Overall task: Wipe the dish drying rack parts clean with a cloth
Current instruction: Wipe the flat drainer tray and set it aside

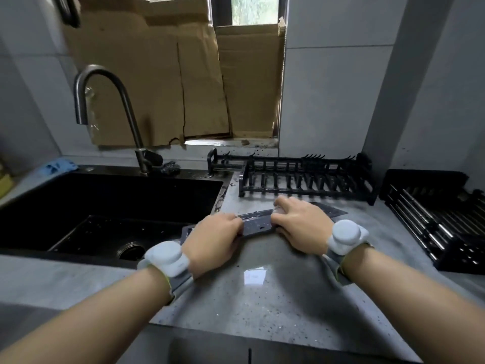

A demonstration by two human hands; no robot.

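A flat dark drip tray (258, 225) of the drying rack lies tilted on the grey counter beside the sink. My left hand (214, 240) grips its near left edge, fingers curled over the rim. My right hand (299, 223) holds a small pale cloth (277, 209) bunched under its fingers and presses it onto the tray's right half. Most of the cloth is hidden by the hand. The black plate rack (304, 179) stands on the counter behind the tray.
A black sink (110, 206) with a curved tap (105, 106) is on the left. Another black rack part with metal rods (435, 219) sits at the right. A blue cloth (59, 165) lies at the back left. Cardboard covers the window.
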